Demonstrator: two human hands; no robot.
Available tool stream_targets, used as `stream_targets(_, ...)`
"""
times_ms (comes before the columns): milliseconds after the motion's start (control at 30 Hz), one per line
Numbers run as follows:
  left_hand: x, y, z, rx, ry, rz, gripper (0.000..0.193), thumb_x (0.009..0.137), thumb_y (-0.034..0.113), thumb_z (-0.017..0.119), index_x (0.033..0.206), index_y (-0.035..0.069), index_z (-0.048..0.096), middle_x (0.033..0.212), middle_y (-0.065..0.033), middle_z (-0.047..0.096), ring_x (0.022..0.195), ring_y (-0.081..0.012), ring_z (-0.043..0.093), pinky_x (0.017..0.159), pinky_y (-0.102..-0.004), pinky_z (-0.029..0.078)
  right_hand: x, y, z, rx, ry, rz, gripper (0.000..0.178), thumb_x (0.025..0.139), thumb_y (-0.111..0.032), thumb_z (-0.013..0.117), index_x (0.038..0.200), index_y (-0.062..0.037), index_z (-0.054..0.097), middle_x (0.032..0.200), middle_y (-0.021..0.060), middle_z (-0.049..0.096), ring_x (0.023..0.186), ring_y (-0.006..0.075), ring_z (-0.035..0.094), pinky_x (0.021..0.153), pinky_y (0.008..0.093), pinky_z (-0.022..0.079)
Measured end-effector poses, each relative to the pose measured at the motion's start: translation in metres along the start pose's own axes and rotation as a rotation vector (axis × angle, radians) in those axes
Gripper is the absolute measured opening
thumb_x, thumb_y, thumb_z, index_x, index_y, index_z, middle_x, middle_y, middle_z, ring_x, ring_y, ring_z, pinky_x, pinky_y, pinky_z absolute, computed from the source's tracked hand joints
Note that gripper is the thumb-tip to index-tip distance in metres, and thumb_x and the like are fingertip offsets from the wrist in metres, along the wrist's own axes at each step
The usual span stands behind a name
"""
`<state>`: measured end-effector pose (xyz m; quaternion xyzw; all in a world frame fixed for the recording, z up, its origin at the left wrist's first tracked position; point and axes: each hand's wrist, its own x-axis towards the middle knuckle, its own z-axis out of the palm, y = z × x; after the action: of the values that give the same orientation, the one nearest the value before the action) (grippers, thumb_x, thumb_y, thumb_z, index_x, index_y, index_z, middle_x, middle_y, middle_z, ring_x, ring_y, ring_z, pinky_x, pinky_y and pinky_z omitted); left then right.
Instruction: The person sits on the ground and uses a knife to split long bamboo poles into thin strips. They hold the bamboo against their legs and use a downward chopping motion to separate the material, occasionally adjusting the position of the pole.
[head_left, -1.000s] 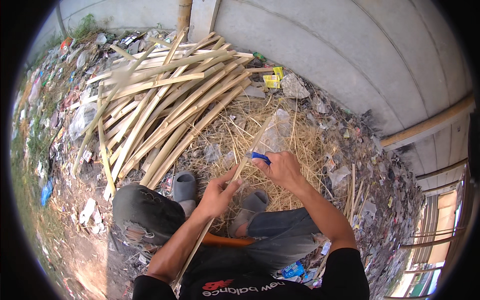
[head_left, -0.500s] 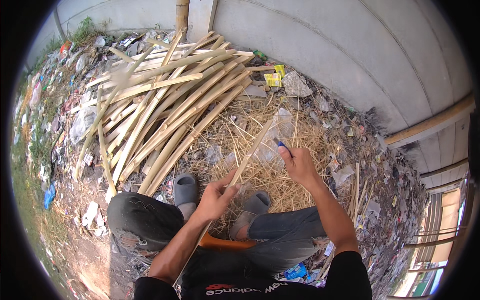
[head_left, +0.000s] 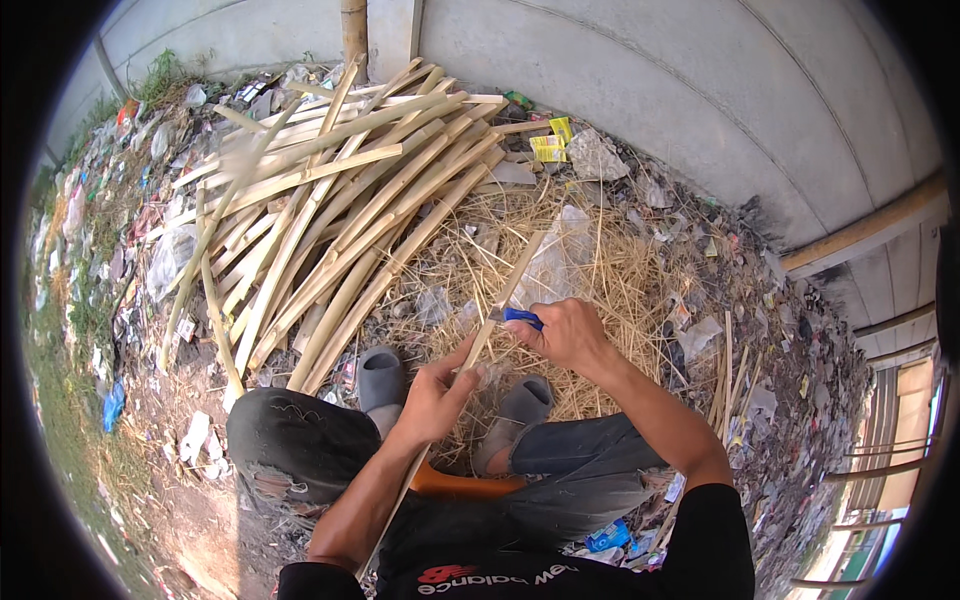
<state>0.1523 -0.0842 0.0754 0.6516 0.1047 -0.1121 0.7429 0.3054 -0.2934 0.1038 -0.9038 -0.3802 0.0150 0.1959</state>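
Note:
My left hand [head_left: 438, 398] is closed round a long pale bamboo strip [head_left: 512, 272], which slants up and away to the right; its near end runs back under my left forearm. My right hand [head_left: 570, 335] grips a blue-handled knife [head_left: 523, 319]. The knife's short blade meets the strip a little beyond my left hand. Below the strip's far part lie loose straw-coloured shavings [head_left: 600, 260] and a clear plastic sheet [head_left: 558, 262].
A large heap of split bamboo strips [head_left: 345, 220] lies at the far left, near a grey wall [head_left: 640, 90]. My feet in grey slippers [head_left: 381, 378] rest between the heap and me. Litter, a stone [head_left: 597, 157] and a few thin strips [head_left: 735, 375] are around.
My right hand has moved left and slightly nearer, bringing the knife from beside the strip onto it. My left hand keeps its hold on the strip.

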Motion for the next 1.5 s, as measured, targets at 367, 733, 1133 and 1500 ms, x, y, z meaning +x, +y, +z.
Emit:
stream_targets(367, 0.000, 0.001, -0.008, -0.024, 0.070, 0.031, 0.052, 0.105, 0.016, 0.061, 0.155, 0.007, 0.049, 0.074, 0.0104, 0.048, 0.059, 0.0001, 0.038, 0.052, -0.0212, 0.030, 0.005, -0.036, 0.003, 0.049, -0.127, 0.040, 0.082, 0.099, -0.075, 0.043, 0.068, -0.0036, 0.071, 0.052, 0.0175, 0.061, 0.053, 0.0397, 0.067, 0.053, 0.0498, 0.054)
stream_targets(733, -0.006, 0.006, -0.010, -0.245, -0.017, -0.120, 0.053, 0.107, 0.018, 0.058, 0.158, 0.013, 0.045, 0.065, 0.0108, 0.034, 0.050, -0.0023, 0.031, 0.047, -0.0225, 0.027, 0.009, -0.004, -0.073, 0.194, 0.090, 0.327, 0.075, 0.105, -0.061, 0.048, 0.066, 0.0027, 0.059, 0.050, 0.0141, 0.047, 0.047, 0.0302, 0.049, 0.050, 0.0437, 0.037)
stream_targets(1133, -0.009, 0.021, -0.006, -0.438, -0.113, -0.233, 0.024, 0.107, 0.027, 0.056, 0.128, 0.015, 0.059, 0.064, 0.0088, 0.030, 0.047, -0.0032, 0.024, 0.042, -0.0220, 0.023, -0.006, -0.031, -0.008, 0.018, -0.018, -0.048, 0.073, 0.099, -0.070, 0.049, 0.069, -0.0063, 0.066, 0.052, 0.0153, 0.060, 0.049, 0.0366, 0.065, 0.051, 0.0477, 0.053)
stream_targets(1500, -0.043, 0.025, 0.003, -0.523, -0.212, -0.436, 0.026, 0.105, 0.038, 0.057, 0.124, 0.020, 0.056, 0.063, 0.0052, 0.032, 0.044, -0.0043, 0.028, 0.038, -0.0215, 0.023, 0.035, 0.093, -0.083, 0.048, 0.378, 0.594, 0.080, 0.105, -0.067, 0.038, 0.070, -0.0026, 0.068, 0.057, 0.0191, 0.061, 0.060, 0.0389, 0.066, 0.059, 0.0506, 0.052)
